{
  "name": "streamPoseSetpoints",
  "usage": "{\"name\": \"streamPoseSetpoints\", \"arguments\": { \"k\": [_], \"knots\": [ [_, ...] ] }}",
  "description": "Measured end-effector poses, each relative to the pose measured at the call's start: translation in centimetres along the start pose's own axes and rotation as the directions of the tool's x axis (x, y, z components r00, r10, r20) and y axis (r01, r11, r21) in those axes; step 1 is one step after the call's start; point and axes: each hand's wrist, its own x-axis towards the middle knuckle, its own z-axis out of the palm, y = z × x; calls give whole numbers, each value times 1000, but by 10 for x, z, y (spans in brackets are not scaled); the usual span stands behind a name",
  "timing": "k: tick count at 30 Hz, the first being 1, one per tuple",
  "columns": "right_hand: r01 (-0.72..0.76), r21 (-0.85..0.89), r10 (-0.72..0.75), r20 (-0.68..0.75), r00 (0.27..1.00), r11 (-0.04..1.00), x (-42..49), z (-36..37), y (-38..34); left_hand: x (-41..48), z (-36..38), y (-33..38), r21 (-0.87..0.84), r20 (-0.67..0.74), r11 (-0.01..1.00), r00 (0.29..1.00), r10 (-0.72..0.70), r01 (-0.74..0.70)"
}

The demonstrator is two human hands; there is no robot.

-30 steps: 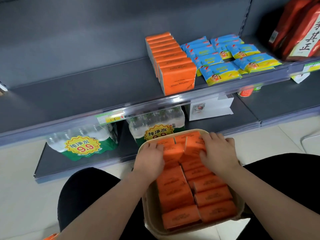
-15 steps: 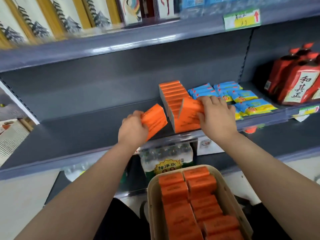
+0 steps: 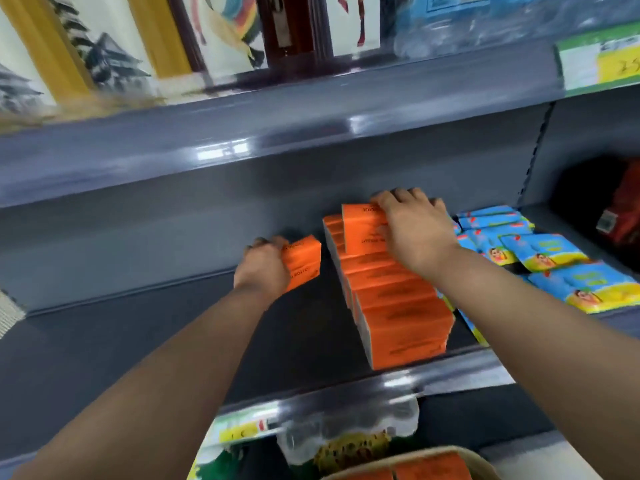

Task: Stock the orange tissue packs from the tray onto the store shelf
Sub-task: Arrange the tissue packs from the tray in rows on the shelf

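Both packs have travelled deeper over the grey metal shelf point(image 3: 138, 341). Your right hand point(image 3: 415, 233) clamps one orange plastic-wrapped tissue pack point(image 3: 363, 230) atop the standing orange row point(image 3: 398, 306); your left hand point(image 3: 263, 268) grips a second orange pack point(image 3: 303, 261) just beside it. Next, seat both upright, then release.

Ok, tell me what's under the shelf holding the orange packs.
A wrapped bottle pack with a yellow label stands below the shelf. The shelf covers whatever lies behind it.
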Motion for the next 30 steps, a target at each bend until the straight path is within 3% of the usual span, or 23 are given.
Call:
{"name": "streamPoseSetpoints", "arguments": {
  "k": [7, 14, 18, 24, 30],
  "knots": [
    [30, 62, -30, -12, 999, 998, 41, 29, 15, 72, 40, -4, -62, 2, 998, 1000, -15, 15],
    [52, 98, -52, 2, 999, 994, 51, 36, 15, 96, 58, -4, 30, -201, 999, 979, 22, -16],
    [63, 123, -62, -15, 998, 990, 52, 34, 8, 97, 63, -4, -73, -227, 997, 974, 18, -36],
    [104, 206, -106, -3, 994, 973, 66, 34, -34, 76, 39, -34, -183, -260, 981, 965, 10, -60],
    [166, 296, -205, 106, 973, 941, 89, 60, -94, 57, 5, -64, -248, -263, 969, 962, -74, 7]
  ]
}}
